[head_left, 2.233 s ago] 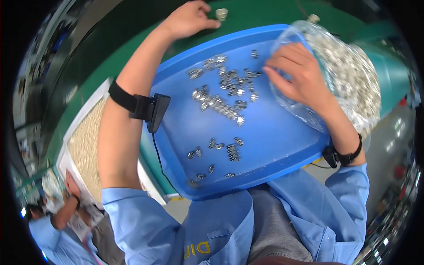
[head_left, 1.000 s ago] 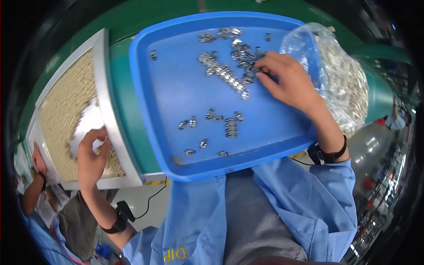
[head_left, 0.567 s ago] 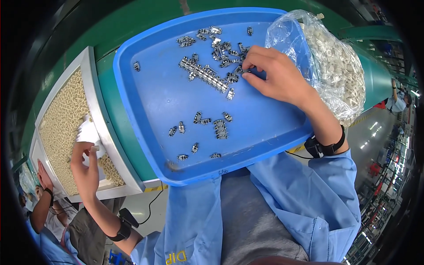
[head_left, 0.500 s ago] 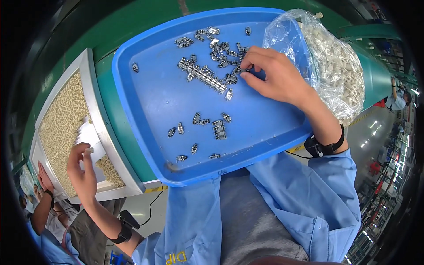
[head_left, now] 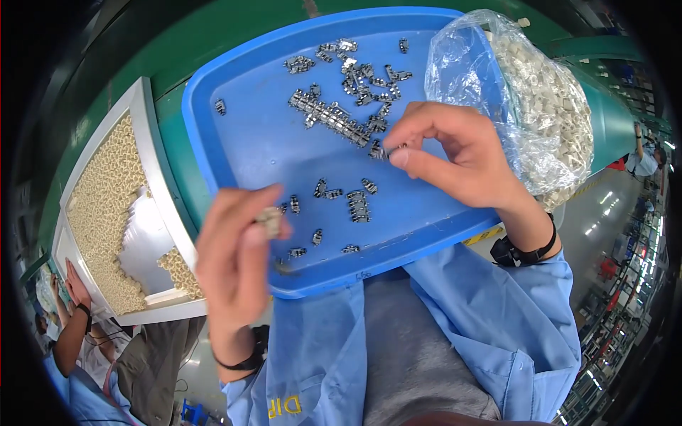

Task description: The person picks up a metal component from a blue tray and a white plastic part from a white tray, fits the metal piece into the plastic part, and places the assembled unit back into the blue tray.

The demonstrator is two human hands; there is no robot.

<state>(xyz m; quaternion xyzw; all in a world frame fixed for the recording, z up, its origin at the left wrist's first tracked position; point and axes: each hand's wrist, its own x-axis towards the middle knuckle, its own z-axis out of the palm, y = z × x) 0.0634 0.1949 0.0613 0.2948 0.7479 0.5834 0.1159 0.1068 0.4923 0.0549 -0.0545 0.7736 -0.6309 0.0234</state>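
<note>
My left hand (head_left: 236,255), slightly blurred, hovers over the near left part of a blue tray (head_left: 245,145). Its thumb and fingers pinch a small beige plastic part (head_left: 269,221). On the right, my right hand (head_left: 462,153) is closed in a pinch low over the tray. A small dark metallic piece (head_left: 396,149) shows between its thumb and forefinger, mostly covered. Beside those fingertips ends a diagonal row of silver-and-black metal parts (head_left: 330,119). More such parts are piled beyond it, and a short stacked group (head_left: 359,206) lies nearer me.
At the left stands a metal-rimmed tray (head_left: 158,135) of beige parts (head_left: 99,206). A clear plastic bag (head_left: 547,106) full of whitish parts leans over the blue tray's right edge. Another person's hand (head_left: 77,285) rests at the far left tray's side.
My left hand has moved right from the beige-parts tray to above the blue tray, carrying a beige part. My right hand has drawn back nearer to me from the metal pile, pinching a small piece.
</note>
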